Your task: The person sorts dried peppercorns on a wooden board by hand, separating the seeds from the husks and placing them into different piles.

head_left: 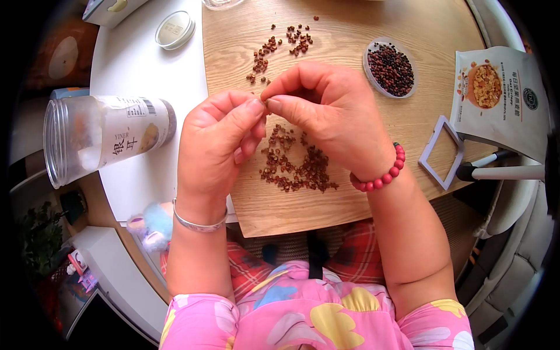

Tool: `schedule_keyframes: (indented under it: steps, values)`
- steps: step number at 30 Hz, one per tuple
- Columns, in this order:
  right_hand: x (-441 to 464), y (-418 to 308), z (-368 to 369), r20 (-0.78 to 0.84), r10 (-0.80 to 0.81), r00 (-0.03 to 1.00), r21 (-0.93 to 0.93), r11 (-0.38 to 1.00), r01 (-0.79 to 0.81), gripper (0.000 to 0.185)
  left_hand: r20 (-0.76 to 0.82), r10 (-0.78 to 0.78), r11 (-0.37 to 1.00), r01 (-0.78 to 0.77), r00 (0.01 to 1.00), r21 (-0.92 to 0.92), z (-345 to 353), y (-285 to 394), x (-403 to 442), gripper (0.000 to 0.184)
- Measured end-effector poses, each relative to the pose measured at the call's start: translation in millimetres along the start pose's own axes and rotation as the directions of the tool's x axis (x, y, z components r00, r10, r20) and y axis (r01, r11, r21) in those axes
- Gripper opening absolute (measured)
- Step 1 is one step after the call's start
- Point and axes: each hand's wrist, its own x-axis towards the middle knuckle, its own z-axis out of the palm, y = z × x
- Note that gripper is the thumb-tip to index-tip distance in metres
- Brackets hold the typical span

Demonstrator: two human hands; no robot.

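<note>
My left hand (224, 128) and my right hand (326, 111) meet above the wooden table, thumbs and forefingers pinched together at the fingertips. Between them is a tiny brownish piece, mostly hidden by the fingers. Just below the hands lies a loose pile of reddish-brown husks (309, 172). A smaller scatter of reddish-brown pieces (262, 55) lies beyond my hands. To the right of these, a round clear dish (367, 65) holds many dark and reddish small grains (392, 70).
A clear plastic jar (76, 137) lies at the left, and a round lid (175, 30) rests on the white surface (189, 76). At the right are a printed food bag (496, 96) and a pale square frame (433, 140). A fluffy toy (156, 224) is by the left table edge.
</note>
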Motion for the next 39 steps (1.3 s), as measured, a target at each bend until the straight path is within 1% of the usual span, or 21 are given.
schedule_keyframes:
  steps: [1, 2, 4, 9, 11, 13, 18, 21, 23, 25, 29, 30, 31, 32, 34, 35, 37, 39]
  values:
    - [-0.3, 0.0, 1.1, 0.004, 0.026, 1.0, 0.053, 0.998, -0.026, 0.014, 0.013, -0.007, 0.999, 0.008, 1.0, -0.049, -1.2, -1.1, 0.5, 0.009]
    - [-0.7, -0.1, 1.9, 0.01, 0.051, 0.999, 0.105, 0.993, -0.052, 0.014, 0.013, -0.007, 0.999, 0.008, 1.0, -0.047, -2.2, -1.6, 0.9, 0.009]
    - [-1.7, -1.1, 2.6, 0.017, 0.071, 0.997, 0.134, 0.988, -0.073, 0.014, 0.033, -0.067, 0.991, 0.07, 0.997, -0.116, -3.6, -1.9, 1.5, 0.01]
    - [-2.7, 0.0, 4.0, 0.046, 0.106, 0.993, 0.201, 0.973, -0.114, 0.014, 0.065, -0.086, 0.985, 0.095, 0.994, -0.145, -2.6, -0.6, 0.6, 0.01]
    - [-3.0, -0.9, 5.2, 0.024, 0.097, 0.995, 0.272, 0.957, -0.1, 0.015, 0.072, -0.084, 0.985, 0.094, 0.994, -0.145, -2.2, -0.6, 0.4, 0.01]
    - [-2.8, -0.6, 4.5, 0.026, 0.099, 0.995, 0.265, 0.959, -0.103, 0.015, 0.128, -0.085, 0.971, 0.111, 0.988, -0.212, -2.6, -1.2, 0.6, 0.01]
    - [-2.4, -1.7, 2.0, 0.05, 0.101, 0.994, 0.234, 0.966, -0.11, 0.015, 0.164, -0.081, 0.959, 0.122, 0.983, -0.256, -4.1, -0.7, 0.4, 0.01]
    - [-2.9, -2.7, 2.8, 0.06, 0.097, 0.993, 0.278, 0.954, -0.11, 0.014, 0.16, -0.084, 0.949, 0.128, 0.983, -0.288, -2.1, 0.4, 0.0, 0.009]
    - [-3.5, -2.2, 4.3, 0.063, 0.085, 0.994, 0.353, 0.93, -0.101, 0.013, 0.154, -0.085, 0.945, 0.128, 0.984, -0.301, -1.7, 0.6, -0.4, 0.008]
    - [-3.4, -2.7, 4.4, 0.063, 0.082, 0.995, 0.344, 0.934, -0.099, 0.013, 0.14, -0.071, 0.966, 0.103, 0.988, -0.239, -2.1, 0.2, -0.5, 0.012]
    - [-3.8, -3.0, 4.1, 0.053, 0.088, 0.995, 0.327, 0.939, -0.101, 0.013, 0.124, -0.05, 0.98, 0.073, 0.991, -0.187, -1.8, 0.0, -0.1, 0.012]
    - [-3.8, -3.2, 3.8, 0.053, 0.088, 0.995, 0.328, 0.939, -0.1, 0.013, 0.107, -0.042, 0.987, 0.057, 0.993, -0.149, -1.7, 0.0, -0.4, 0.012]
    - [-3.8, -3.4, 3.3, 0.046, 0.085, 0.995, 0.293, 0.951, -0.095, 0.013, 0.091, -0.032, 0.993, 0.042, 0.995, -0.111, -1.6, 0.0, -0.7, 0.012]
    - [-3.7, -3.5, 3.1, 0.038, 0.083, 0.996, 0.257, 0.962, -0.09, 0.013, 0.091, -0.032, 0.993, 0.042, 0.995, -0.111, -1.0, -0.1, -1.1, 0.012]
    - [-3.7, -3.1, 3.2, 0.026, 0.072, 0.997, 0.236, 0.969, -0.076, 0.013, 0.059, 0.012, 0.999, -0.01, 0.998, -0.034, 0.6, 0.0, -2.0, 0.013]
    - [-3.6, -3.0, 3.3, 0.015, 0.06, 0.998, 0.213, 0.975, -0.062, 0.013, 0.06, 0.013, 0.999, -0.011, 0.998, -0.034, 1.4, 1.1, -2.8, 0.013]
    - [-3.8, -4.3, 2.6, 0.014, 0.064, 0.998, 0.195, 0.979, -0.066, 0.013, 0.018, 0.034, 0.997, -0.035, 0.999, 0.065, 3.2, 3.6, -4.3, 0.013]
    - [-3.9, -4.4, 2.6, 0.013, 0.068, 0.998, 0.176, 0.982, -0.069, 0.012, 0.006, 0.042, 0.999, -0.042, 0.999, 0.032, 4.5, 3.2, -4.3, 0.012]
